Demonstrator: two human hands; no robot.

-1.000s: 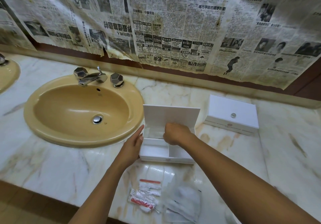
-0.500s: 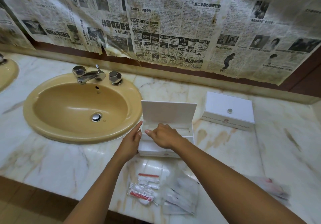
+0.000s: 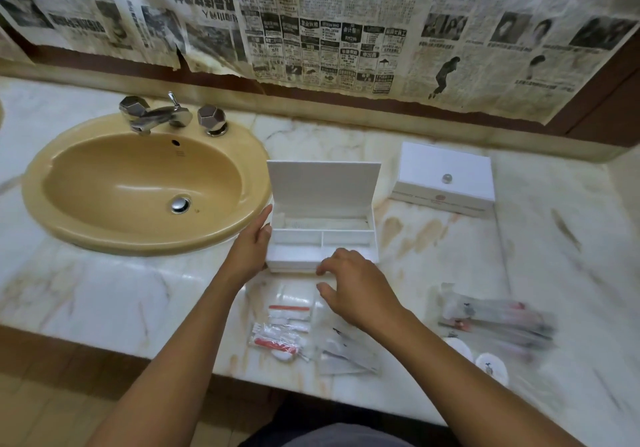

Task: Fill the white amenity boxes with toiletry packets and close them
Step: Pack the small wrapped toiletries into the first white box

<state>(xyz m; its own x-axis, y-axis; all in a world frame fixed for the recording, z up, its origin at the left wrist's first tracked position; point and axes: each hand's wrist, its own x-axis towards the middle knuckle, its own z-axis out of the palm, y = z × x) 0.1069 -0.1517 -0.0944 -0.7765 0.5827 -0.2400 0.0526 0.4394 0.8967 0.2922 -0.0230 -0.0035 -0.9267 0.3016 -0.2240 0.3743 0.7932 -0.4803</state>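
On the worktop (image 3: 104,294), the open white box (image 3: 322,235) shows bare compartments, left hand (image 3: 251,250) flat against its side, right hand (image 3: 356,287) hovering loose-fingered, empty, above packets (image 3: 287,332).

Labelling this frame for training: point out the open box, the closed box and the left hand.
open box (image 3: 323,183): head view, raised lid.
closed box (image 3: 445,169): head view, lid top.
left hand (image 3: 249,249): head view, back of hand.

Open amenity box (image 3: 322,238) on bench, lid upright, compartments visible. Closed amenity box (image 3: 445,178) seen right of it. Toiletry packets (image 3: 287,328) laid at front edge.
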